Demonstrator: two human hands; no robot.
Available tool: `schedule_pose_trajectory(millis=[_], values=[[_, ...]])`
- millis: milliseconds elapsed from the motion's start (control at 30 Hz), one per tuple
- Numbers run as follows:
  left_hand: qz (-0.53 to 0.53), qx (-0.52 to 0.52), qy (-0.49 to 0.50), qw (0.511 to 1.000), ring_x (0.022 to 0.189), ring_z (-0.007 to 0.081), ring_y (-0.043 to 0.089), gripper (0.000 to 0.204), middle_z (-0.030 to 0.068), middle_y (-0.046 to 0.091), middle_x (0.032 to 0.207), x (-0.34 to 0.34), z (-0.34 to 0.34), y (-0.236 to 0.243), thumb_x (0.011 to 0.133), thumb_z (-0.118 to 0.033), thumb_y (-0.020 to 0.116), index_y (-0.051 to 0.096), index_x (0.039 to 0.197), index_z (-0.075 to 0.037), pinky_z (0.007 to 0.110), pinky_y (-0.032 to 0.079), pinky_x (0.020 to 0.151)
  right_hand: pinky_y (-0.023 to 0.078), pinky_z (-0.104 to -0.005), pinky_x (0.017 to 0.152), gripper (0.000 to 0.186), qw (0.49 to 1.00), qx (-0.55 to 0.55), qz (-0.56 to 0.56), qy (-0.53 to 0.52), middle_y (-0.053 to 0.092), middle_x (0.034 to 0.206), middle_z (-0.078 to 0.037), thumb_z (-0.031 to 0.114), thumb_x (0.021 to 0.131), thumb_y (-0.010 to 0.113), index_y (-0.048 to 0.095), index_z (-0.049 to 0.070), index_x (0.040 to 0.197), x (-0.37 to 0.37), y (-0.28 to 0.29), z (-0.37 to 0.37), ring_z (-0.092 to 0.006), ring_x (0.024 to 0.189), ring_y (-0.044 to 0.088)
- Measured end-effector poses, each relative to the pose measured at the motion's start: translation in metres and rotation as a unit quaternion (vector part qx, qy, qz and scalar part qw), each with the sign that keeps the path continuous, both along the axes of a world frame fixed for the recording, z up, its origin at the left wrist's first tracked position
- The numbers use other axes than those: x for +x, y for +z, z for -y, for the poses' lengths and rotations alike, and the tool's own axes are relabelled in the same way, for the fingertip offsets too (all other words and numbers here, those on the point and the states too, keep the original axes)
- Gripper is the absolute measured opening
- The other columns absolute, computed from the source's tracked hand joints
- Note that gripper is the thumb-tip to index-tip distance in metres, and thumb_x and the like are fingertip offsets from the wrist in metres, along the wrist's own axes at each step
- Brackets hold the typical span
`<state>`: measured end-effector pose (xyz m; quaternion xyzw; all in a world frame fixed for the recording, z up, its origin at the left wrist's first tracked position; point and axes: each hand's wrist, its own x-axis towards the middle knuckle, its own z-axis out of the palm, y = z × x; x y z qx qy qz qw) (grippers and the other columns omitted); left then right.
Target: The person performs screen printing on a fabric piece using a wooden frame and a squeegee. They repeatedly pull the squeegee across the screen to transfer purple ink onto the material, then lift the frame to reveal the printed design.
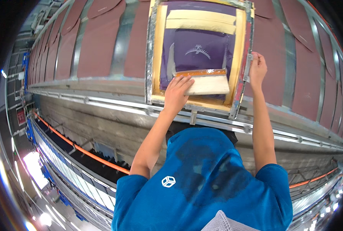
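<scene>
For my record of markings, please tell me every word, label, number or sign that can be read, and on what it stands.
No word or number is readable.
Blue T-shirt: white cube emblem, no letters.
Purple screen-printing mesh: pale spiky arc motif; any lettering is too small.
Red panel, far left: too small and blurred.

A long counter (122, 42) runs left to right across the scene, its greyish surface showing in strips between the pieces on it. Flat maroon panels (100, 50) lie side by side to the left, and more maroon pieces (308, 73) lie to the right. Between them rests a rectangular screen frame (152, 57). A metal rail (135, 111) follows the near edge.
</scene>
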<state>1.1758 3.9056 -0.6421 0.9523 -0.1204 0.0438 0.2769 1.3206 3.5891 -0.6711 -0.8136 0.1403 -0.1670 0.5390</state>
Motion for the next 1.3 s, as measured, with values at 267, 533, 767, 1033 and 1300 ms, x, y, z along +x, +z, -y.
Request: schedule_pose_trajectory(millis=[267, 533, 767, 1033, 1300], values=[[-0.030, 0.041, -0.014, 0.999, 0.131, 0.0295, 0.053, 0.065, 0.0043, 0.060, 0.139, 0.007, -0.002, 0.013, 0.069, 0.002, 0.070, 0.063, 0.131, -0.015, 0.045, 0.039, 0.113, 0.050, -0.0363, 0.069, 0.026, 0.994, -0.094, -0.052, -0.017, 0.066, 0.076, -0.014, 0.026, 0.101, 0.057, 0.068, 0.003, 0.107, 0.005, 0.020, -0.002, -0.0223, 0.070, 0.064], [-0.059, 0.055, -0.069, 0.994, 0.132, 0.0293, 0.053, 0.065, 0.0025, 0.060, 0.140, -0.003, -0.048, 0.007, 0.071, 0.003, 0.070, 0.063, 0.132, -0.016, 0.047, 0.039, 0.114, 0.048, -0.0427, 0.065, 0.026, 0.986, -0.147, -0.075, -0.021, 0.063, 0.067, -0.013, 0.030, 0.101, 0.056, 0.069, 0.010, 0.111, 0.035, -0.002, -0.015, -0.0323, 0.060, 0.060], [-0.011, 0.097, -0.071, 0.993, 0.129, 0.0265, 0.056, 0.055, 0.0025, 0.063, 0.136, 0.085, -0.036, -0.006, 0.076, 0.003, 0.068, 0.067, 0.126, -0.018, 0.044, 0.040, 0.113, 0.050, -0.0453, 0.087, 0.036, 0.893, -0.432, -0.051, 0.116, 0.065, 0.117, -0.012, 0.041, 0.094, 0.064, 0.070, 0.016, 0.119, 0.050, 0.025, 0.008, -0.0311, 0.102, 0.060], [-0.137, 0.049, -0.066, 0.987, 0.090, 0.0311, 0.071, 0.046, 0.0124, 0.073, 0.102, 0.274, -0.039, 0.009, 0.075, -0.007, 0.070, 0.073, 0.118, -0.022, 0.040, 0.057, 0.079, 0.048, -0.0436, 0.098, 0.044, 0.828, -0.387, -0.152, 0.376, 0.064, 0.121, -0.016, 0.024, 0.083, 0.075, 0.066, 0.005, 0.123, 0.138, 0.050, -0.095, -0.0351, 0.118, 0.056], [-0.028, 0.038, -0.106, 0.993, 0.107, 0.0273, 0.067, 0.053, 0.0046, 0.068, 0.125, 0.158, -0.041, -0.010, 0.072, 0.006, 0.068, 0.071, 0.120, -0.016, 0.038, 0.054, 0.093, 0.050, -0.0412, 0.098, 0.048, 0.878, -0.357, -0.071, 0.311, 0.064, 0.115, -0.015, -0.007, 0.066, 0.068, 0.069, 0.002, 0.113, -0.001, 0.024, -0.099, -0.0333, 0.111, 0.059]])
